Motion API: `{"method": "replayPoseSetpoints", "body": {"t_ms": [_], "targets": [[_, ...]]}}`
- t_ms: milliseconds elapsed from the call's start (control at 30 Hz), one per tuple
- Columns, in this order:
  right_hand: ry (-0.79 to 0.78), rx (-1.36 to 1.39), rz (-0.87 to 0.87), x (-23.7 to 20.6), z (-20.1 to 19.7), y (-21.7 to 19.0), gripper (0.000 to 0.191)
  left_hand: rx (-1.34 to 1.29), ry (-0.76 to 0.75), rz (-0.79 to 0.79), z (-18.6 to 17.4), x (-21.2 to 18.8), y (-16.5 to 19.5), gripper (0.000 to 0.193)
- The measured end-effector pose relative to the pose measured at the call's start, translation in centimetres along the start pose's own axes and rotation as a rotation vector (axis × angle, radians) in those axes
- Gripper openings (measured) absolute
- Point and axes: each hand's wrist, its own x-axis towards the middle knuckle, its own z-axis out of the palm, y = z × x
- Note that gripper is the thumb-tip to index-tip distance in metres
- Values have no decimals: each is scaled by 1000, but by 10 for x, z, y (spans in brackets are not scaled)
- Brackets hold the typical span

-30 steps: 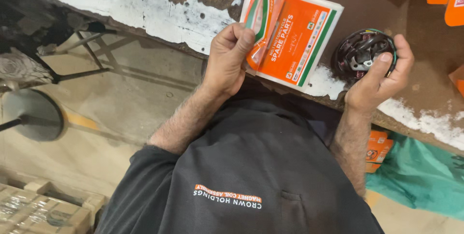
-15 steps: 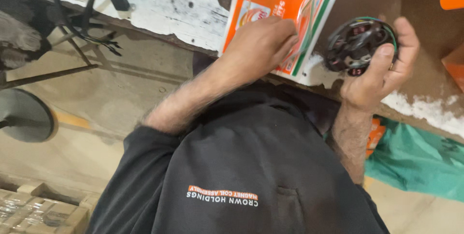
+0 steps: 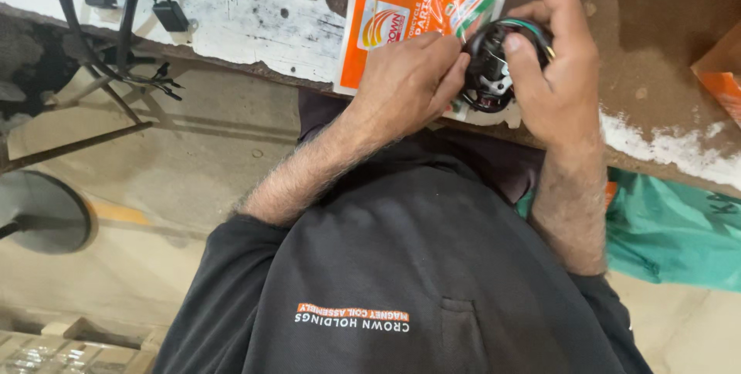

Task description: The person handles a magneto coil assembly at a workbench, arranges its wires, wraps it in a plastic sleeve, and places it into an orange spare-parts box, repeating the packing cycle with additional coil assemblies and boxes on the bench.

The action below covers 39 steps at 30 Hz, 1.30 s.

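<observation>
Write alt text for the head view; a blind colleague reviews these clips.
Both hands, left hand and right hand, grip a round black coil part with wires at a worn table's edge. Orange packets lie under them; the person wears a dark shirt.

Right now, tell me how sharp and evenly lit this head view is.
Head view: hands and the black coil part are sharp; glare streaks the orange packet; light is soft and even, shadows faint; the worn tabletop reads clearly; the floor's lower left corner is slightly soft.
</observation>
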Motion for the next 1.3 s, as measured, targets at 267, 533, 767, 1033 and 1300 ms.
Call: {"method": "replayPoseSetpoints", "body": {"t_ms": [267, 533, 767, 1033, 1300], "targets": [[-33, -39, -16, 24, 10, -9, 54, 78, -15, 84, -17, 4, 12, 25], [9, 62, -77, 15, 24, -2, 67, -88, -92, 228, -24, 74, -59, 14], [179, -37, -183, 16, 53, -7, 82, -292, -117, 116, -18, 73, -57, 10], [-14, 308, -192, 23, 67, -17, 104, -653, 207, -145, -17, 52, -37, 7], [101, 847, 90, 12, 74, -11, 88, 16, -165, 586, -43, -30, 27, 31]]}}
